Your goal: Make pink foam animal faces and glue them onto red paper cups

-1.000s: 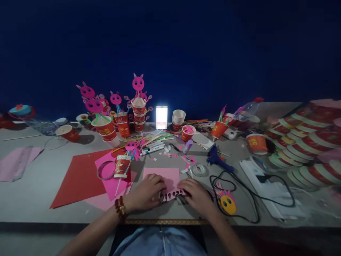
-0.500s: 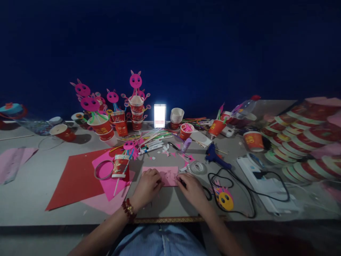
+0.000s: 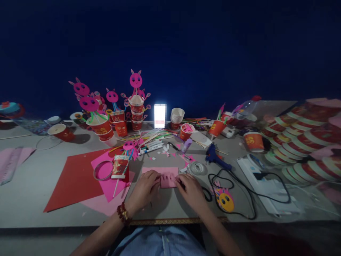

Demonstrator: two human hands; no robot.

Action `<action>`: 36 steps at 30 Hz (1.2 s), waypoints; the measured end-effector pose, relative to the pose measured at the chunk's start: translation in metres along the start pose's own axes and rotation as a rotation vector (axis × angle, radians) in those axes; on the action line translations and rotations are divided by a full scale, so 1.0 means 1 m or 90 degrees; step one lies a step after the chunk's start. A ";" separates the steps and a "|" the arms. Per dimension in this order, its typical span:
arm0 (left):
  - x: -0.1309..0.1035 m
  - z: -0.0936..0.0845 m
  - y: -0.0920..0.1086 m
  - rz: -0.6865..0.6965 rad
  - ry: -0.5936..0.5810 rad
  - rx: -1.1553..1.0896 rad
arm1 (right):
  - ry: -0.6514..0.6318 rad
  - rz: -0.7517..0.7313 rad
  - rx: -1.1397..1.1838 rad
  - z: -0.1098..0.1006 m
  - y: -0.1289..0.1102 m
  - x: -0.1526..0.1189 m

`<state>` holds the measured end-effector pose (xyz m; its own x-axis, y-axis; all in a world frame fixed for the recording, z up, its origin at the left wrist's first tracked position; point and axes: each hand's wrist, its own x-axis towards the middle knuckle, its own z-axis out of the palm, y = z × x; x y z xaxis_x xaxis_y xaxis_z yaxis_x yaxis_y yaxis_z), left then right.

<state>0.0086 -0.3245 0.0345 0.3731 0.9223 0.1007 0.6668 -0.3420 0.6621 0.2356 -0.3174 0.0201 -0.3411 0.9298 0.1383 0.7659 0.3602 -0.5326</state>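
Note:
A sheet of pink paper (image 3: 160, 170) lies flat on the table in front of me. Over its lower part, my left hand (image 3: 146, 184) and my right hand (image 3: 189, 185) face each other with bent fingers. Between their fingertips is a small pink paper piece (image 3: 168, 177) with dark marks, blurred, its ends pinched from either side. My left fingertips partly hide its left end. Just beyond my right hand sit a roll of clear tape (image 3: 196, 168) and pink paper scraps. A red paper cup (image 3: 120, 166) with a pink figure stands left of my left hand.
Red card (image 3: 71, 181) and pink sheets spread out on the left. Behind lie markers (image 3: 151, 146), a purple glue stick (image 3: 187, 145) and a bright screen (image 3: 160, 116). On the right are a blue glue gun (image 3: 217, 158), its black cord, a power strip (image 3: 262, 188) and stacked cups (image 3: 306, 142).
My left hand has shifted slightly, its wrist moving a little left. The pink piece between the fingertips has changed angle and now shows a row of dark marks.

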 end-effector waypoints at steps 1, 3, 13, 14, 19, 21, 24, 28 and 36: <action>-0.001 -0.001 0.001 0.001 -0.001 -0.004 | -0.005 0.003 0.001 -0.001 0.000 0.000; -0.004 -0.001 0.002 -0.009 0.006 -0.006 | -0.022 0.006 0.008 -0.003 0.002 -0.001; -0.010 0.001 0.012 0.101 -0.080 0.090 | -0.121 -0.084 0.068 -0.022 0.006 -0.015; -0.010 0.000 0.013 0.108 -0.082 0.098 | -0.120 -0.085 0.069 -0.022 0.006 -0.016; -0.011 0.000 0.013 0.120 -0.085 0.113 | -0.118 -0.092 0.066 -0.019 0.006 -0.017; -0.011 0.002 0.010 0.120 -0.079 0.109 | -0.115 -0.091 0.067 -0.017 0.006 -0.016; -0.013 0.005 0.005 0.112 -0.071 0.103 | -0.107 -0.077 0.065 -0.016 0.006 -0.016; -0.015 0.005 -0.005 0.106 -0.062 0.069 | -0.112 -0.070 0.064 -0.017 0.005 -0.017; -0.022 -0.022 -0.022 0.077 -0.023 0.014 | -0.120 -0.067 0.068 -0.017 0.006 -0.016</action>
<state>-0.0282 -0.3335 0.0339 0.4748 0.8669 0.1519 0.6295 -0.4552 0.6297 0.2553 -0.3290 0.0287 -0.5196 0.8533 0.0445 0.6619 0.4349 -0.6105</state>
